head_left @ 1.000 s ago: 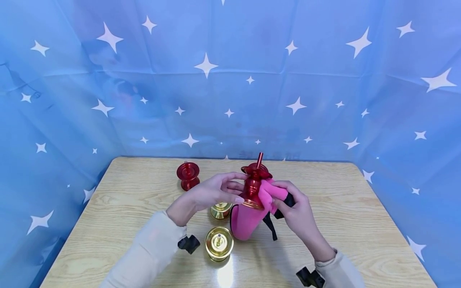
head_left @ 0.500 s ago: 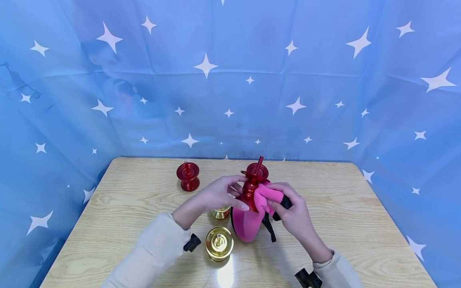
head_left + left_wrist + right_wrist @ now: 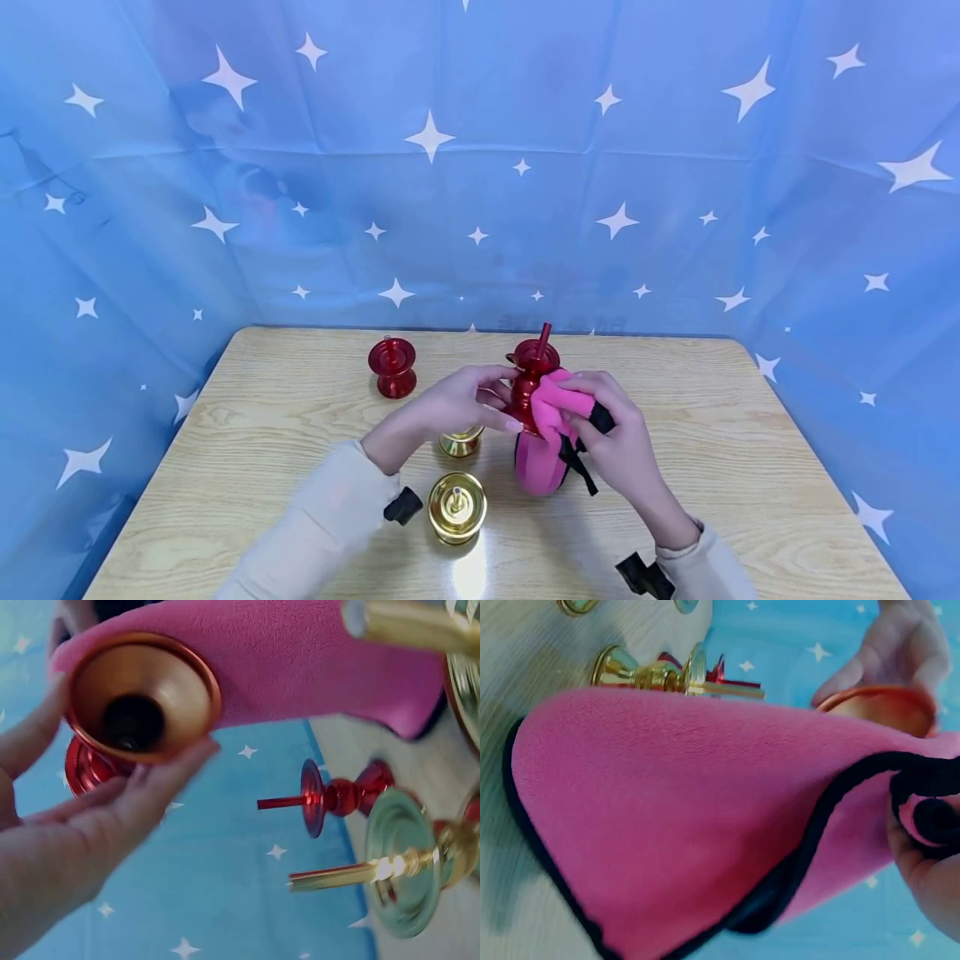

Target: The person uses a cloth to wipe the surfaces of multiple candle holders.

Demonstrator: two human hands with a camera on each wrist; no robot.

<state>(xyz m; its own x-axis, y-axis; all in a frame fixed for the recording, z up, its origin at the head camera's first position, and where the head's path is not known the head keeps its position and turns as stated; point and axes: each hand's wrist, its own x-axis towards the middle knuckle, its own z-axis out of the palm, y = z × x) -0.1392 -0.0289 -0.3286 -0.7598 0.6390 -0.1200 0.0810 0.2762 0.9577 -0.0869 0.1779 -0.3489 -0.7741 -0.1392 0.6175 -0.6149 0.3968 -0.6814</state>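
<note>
My left hand (image 3: 457, 404) grips a shiny red candlestick (image 3: 524, 390) above the table, thumb at its flared base and fingers round its side. In the left wrist view its hollow, copper-coloured base (image 3: 184, 686) faces the camera, with the thumb and fingers on either side of the rim. My right hand (image 3: 618, 437) pinches a bunched pink cloth (image 3: 551, 408) with black edging and presses it against the candlestick's right side. A loose part of the cloth (image 3: 667, 787) hangs down, filling much of the right wrist view and hiding part of the candlestick.
Another red candlestick (image 3: 393, 367) stands at the back left of the wooden table (image 3: 712, 450). Two gold candlesticks stand nearer: one (image 3: 459, 444) partly behind my left hand, the other (image 3: 457, 508) in front. A blue star-patterned curtain (image 3: 480, 192) rises behind the table.
The left hand has shifted slightly right and the candlestick's tilt has changed a little. The cloth has moved against it, and its hanging part has swung right, narrowing in the head view.
</note>
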